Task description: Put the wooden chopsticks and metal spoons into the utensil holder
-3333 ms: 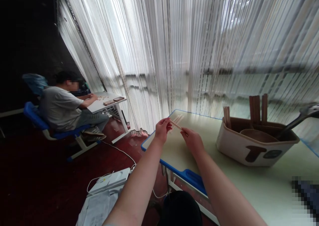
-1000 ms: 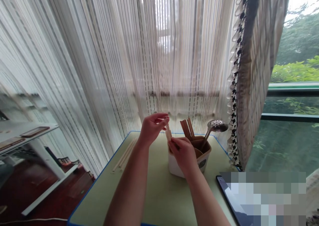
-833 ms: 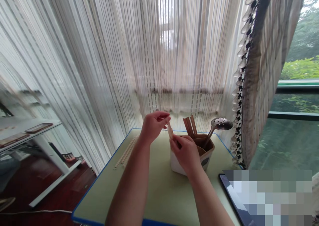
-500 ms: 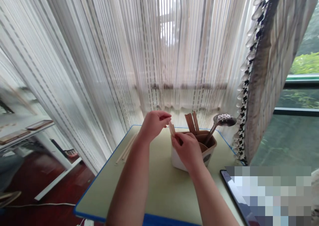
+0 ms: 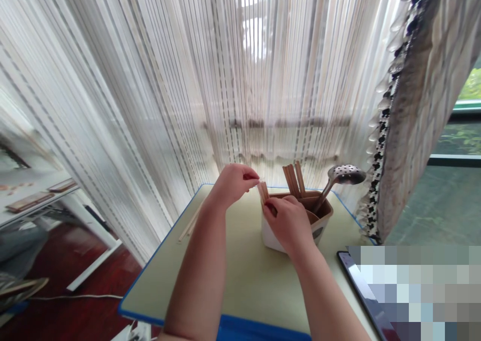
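Note:
My left hand (image 5: 236, 185) is closed in a pinch at the upper ends of a few pale wooden chopsticks (image 5: 264, 191); something small and whitish shows at its fingertips. Lower on the same chopsticks, my right hand (image 5: 288, 218) is closed around them, at the left side of a utensil holder (image 5: 272, 237). White outside and brown inside, the holder stands upright on the table. Darker chopsticks (image 5: 294, 180) rise from its back part, and a slotted metal ladle (image 5: 346, 174) leans out to the right. My right hand hides the holder's front left rim.
More pale chopsticks (image 5: 190, 226) lie on the pale green table (image 5: 248, 291), partly behind my left forearm. A tablet-like device (image 5: 363, 291) rests at the right edge, partly blurred out. Striped sheer curtains (image 5: 169, 80) hang behind; another desk (image 5: 80, 208) stands at left.
The view has shifted slightly, so the table and holder appear a little to the right. Both hands keep nearly the same place at the chopsticks.

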Motion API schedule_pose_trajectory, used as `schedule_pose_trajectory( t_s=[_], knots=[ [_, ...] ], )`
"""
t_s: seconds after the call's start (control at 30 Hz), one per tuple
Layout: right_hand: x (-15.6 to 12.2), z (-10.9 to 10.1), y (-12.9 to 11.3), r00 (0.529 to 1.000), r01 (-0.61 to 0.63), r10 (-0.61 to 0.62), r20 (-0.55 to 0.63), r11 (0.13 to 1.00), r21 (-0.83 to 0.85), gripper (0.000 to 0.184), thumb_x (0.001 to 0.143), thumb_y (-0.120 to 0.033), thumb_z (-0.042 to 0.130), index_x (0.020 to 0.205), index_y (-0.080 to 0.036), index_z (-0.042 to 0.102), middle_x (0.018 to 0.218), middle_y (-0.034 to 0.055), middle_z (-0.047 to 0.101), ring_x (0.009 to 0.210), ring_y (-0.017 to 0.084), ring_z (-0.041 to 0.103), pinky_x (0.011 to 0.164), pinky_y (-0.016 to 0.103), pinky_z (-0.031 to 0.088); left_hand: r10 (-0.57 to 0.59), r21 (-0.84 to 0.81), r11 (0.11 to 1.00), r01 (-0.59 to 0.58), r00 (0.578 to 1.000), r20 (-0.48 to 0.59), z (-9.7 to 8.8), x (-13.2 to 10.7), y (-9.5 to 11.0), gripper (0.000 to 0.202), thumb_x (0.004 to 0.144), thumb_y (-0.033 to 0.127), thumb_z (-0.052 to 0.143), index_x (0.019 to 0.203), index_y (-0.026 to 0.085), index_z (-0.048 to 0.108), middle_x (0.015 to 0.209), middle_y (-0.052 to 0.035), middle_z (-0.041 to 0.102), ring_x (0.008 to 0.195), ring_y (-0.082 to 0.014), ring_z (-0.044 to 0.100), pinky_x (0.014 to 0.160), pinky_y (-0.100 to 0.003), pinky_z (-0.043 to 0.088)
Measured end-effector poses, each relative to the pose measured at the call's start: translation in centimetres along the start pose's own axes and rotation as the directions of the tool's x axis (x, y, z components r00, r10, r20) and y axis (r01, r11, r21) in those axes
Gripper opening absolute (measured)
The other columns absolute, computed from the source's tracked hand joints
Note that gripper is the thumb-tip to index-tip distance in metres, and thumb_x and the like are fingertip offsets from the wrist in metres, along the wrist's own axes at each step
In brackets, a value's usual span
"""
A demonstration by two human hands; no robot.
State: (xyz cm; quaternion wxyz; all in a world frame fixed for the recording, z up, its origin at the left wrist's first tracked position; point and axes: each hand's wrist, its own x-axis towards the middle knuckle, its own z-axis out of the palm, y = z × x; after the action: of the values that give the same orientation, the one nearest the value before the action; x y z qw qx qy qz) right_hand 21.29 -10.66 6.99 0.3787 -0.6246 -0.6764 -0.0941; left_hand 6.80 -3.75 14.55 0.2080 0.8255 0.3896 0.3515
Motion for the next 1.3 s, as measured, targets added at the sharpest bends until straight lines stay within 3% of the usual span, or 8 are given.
schedule_pose_trajectory(
  t_s=[0.13,0.27,0.37,0.57,0.73,0.87,1.03,1.3],
  knots=[
    [-0.1,-0.3,0.0,0.999,-0.023,0.023,-0.026,1.0,0.009,0.017,0.08,-0.027,0.052,0.079,-0.021,0.068,0.073,0.0041,0.068,0.078,0.021,0.054,0.073,0.031,0.039,0.039,0.078,0.996,-0.041,0.999,0.026,0.5,0.0,0.4,0.014,0.072,0.028,0.059,0.076,0.017,0.068,0.064,-0.0015,0.064,0.056,-0.0114,0.058,0.054,-0.022,0.044],
    [0.0,-0.1,0.2,0.995,-0.045,0.046,-0.085,0.999,0.014,0.022,0.082,-0.028,0.05,0.093,-0.017,0.066,0.086,0.007,0.068,0.086,0.023,0.054,0.077,0.032,0.039,0.042,0.1,0.994,-0.046,0.998,0.044,0.2,-0.2,0.7,0.014,0.072,0.028,0.059,0.075,0.017,0.067,0.067,-0.0019,0.065,0.056,-0.0109,0.058,0.054,-0.021,0.044],
    [0.1,0.2,0.4,0.999,-0.003,0.003,-0.045,1.0,0.006,0.03,0.084,-0.027,0.046,0.105,-0.013,0.061,0.095,0.0099,0.067,0.091,0.024,0.054,0.08,0.033,0.039,0.003,0.071,0.997,-0.006,0.999,0.042,-0.1,-0.4,1.0,0.016,0.073,0.03,0.058,0.077,0.017,0.066,0.066,-0.0015,0.065,0.054,-0.0107,0.059,0.053,-0.021,0.045],
    [0.0,0.0,0.2,0.999,0.04,-0.041,0.036,0.999,0.021,0.031,0.086,-0.022,0.042,0.11,-0.016,0.06,0.095,0.0065,0.068,0.093,0.022,0.054,0.083,0.033,0.038,-0.102,-0.017,0.995,0.102,0.995,-0.005,0.2,-0.2,0.6,0.023,0.074,0.031,0.057,0.089,0.017,0.067,0.077,-0.0029,0.068,0.057,-0.0116,0.062,0.055,-0.022,0.048],
    [0.1,0.2,0.4,0.999,0.044,-0.045,0.018,0.998,0.036,0.029,0.087,-0.021,0.041,0.106,-0.02,0.062,0.095,0.0043,0.068,0.091,0.021,0.053,0.082,0.032,0.038,-0.152,-0.089,0.985,0.149,0.988,-0.029,0.8,0.5,-0.4,0.024,0.073,0.031,0.059,0.088,0.015,0.067,0.078,-0.0045,0.068,0.06,-0.0128,0.063,0.057,-0.023,0.051],
    [0.3,0.7,0.7,1.0,0.021,-0.02,-0.011,0.999,0.032,0.028,0.088,-0.021,0.039,0.101,-0.018,0.064,0.093,0.0043,0.069,0.087,0.021,0.053,0.08,0.031,0.038,-0.189,-0.252,0.947,0.2,0.98,0.069,1.2,0.9,-0.9,0.023,0.073,0.03,0.06,0.085,0.012,0.067,0.07,-0.0052,0.066,0.062,-0.0127,0.063,0.061,-0.025,0.054],
    [0.4,0.8,0.7,0.998,-0.026,0.029,-0.051,0.999,0.048,0.025,0.086,-0.022,0.043,0.094,-0.019,0.066,0.086,0.0059,0.068,0.083,0.023,0.052,0.076,0.032,0.038,-0.174,-0.393,0.898,0.198,0.98,0.097,1.5,1.0,-0.9,0.02,0.072,0.028,0.063,0.081,0.011,0.067,0.065,-0.0038,0.064,0.062,-0.0113,0.061,0.066,-0.028,0.055],
    [0.3,0.4,0.5,0.996,-0.054,0.063,-0.065,0.989,0.136,0.02,0.082,-0.024,0.047,0.086,-0.019,0.066,0.081,0.0055,0.067,0.082,0.021,0.054,0.074,0.03,0.038,-0.209,-0.43,0.87,0.241,0.97,0.122,1.6,1.0,-0.4,0.023,0.071,0.029,0.065,0.083,0.01,0.066,0.072,-0.0057,0.065,0.065,-0.0114,0.062,0.068,-0.029,0.055]
  ],
)
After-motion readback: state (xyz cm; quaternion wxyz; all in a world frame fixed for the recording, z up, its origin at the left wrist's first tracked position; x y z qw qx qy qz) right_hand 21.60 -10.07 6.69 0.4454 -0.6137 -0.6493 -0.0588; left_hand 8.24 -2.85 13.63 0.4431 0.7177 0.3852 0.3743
